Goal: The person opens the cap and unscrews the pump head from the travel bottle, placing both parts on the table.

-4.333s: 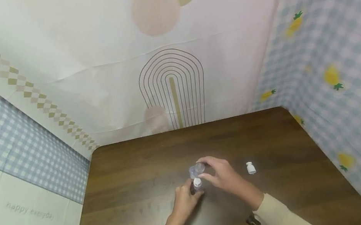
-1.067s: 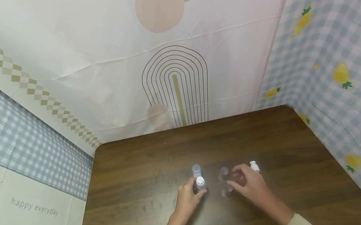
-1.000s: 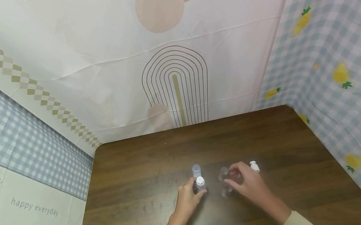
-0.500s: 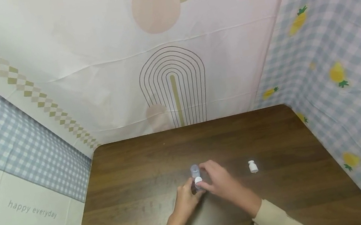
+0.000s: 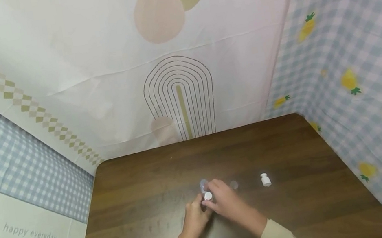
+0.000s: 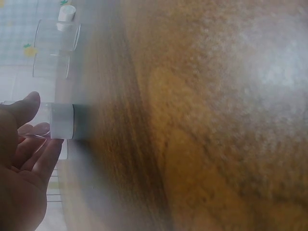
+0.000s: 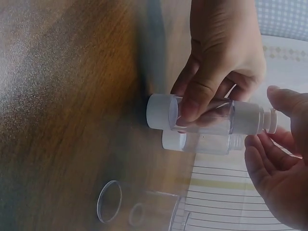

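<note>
Clear plastic forms the walls of the bottle point(image 7: 211, 124), mid-frame in the right wrist view, with a smooth white base and a white, spool-topped pump point(image 7: 248, 118) at its other end. The left hand point(image 7: 228, 60) holds the body, thumb across its side; the right hand point(image 7: 286, 168), at right, has thumb and fingers curled about the pump's top. Fitting the pump looks like the step in hand, though whether by turning or pressing cannot be told; it would call for a steady body and light, straight force. Just beside stands a second bottle point(image 7: 207, 143), its threaded neck bare.

Left wrist view: at far left, the left hand's fingers close round the body above the glossy base. Thin-walled clear cups point(image 6: 57, 36) show at upper left.

Head view: the bottle is at lower centre, between both hands. Right of it, a loose pump point(image 5: 265, 180), white and round-shouldered, rests on the brown, wood-grained table point(image 5: 130, 185). Creased cloth point(image 5: 117, 97) hangs behind.
</note>
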Motion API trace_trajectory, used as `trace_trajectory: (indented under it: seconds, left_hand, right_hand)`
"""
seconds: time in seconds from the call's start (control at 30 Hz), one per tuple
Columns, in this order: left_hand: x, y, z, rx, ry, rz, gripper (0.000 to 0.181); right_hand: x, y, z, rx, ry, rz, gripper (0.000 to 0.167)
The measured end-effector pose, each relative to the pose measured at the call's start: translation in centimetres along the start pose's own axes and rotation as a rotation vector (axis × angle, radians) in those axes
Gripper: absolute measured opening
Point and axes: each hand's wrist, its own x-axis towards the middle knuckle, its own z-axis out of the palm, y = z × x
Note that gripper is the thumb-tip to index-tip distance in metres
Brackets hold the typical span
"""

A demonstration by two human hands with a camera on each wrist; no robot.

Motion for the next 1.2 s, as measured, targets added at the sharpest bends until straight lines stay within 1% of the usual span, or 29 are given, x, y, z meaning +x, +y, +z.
trace_trajectory:
  seconds: [0.1,0.2,0.47,0.6,0.77,0.87,1.13,1.2]
  left_hand:
    - [-0.1,0.1,-0.2,-0.008,-0.015,-0.023,0.030]
    - [0.0,0.2,-0.2,-0.019,-0.022,-0.037,0.029]
    - [0.4,0.1,0.0,-0.034,-0.032,-0.043,0.027]
    - [0.5,0.0,0.1,-0.042,-0.015,-0.028,0.028]
    - [0.5,-0.2,0.1,-0.039,0.014,-0.006,0.029]
    - [0.5,-0.3,0.2,-0.039,0.018,0.006,0.029]
    - [0.8,-0.5,0.2,-0.062,0.003,0.010,0.026]
    - [0.9,-0.4,0.1,-0.057,-0.001,0.009,0.026]
  right_hand:
    - [-0.2,-0.1,0.2,-0.031,0.014,0.005,0.039]
    - [-0.2,0.0,0.3,-0.036,0.031,0.008,0.039]
    - [-0.1,0.4,0.4,-0.031,0.043,-0.006,0.036]
    - [0.0,0.6,0.3,-0.010,0.043,-0.018,0.035]
    - [0.1,1.0,0.4,0.003,0.065,-0.075,0.035]
    - [0.1,1.5,0.6,0.001,0.066,-0.113,0.035]
    - [0.6,2.4,0.2,0.075,0.025,-0.188,0.032]
    - [0.7,2.3,0.0,0.097,0.004,-0.192,0.030]
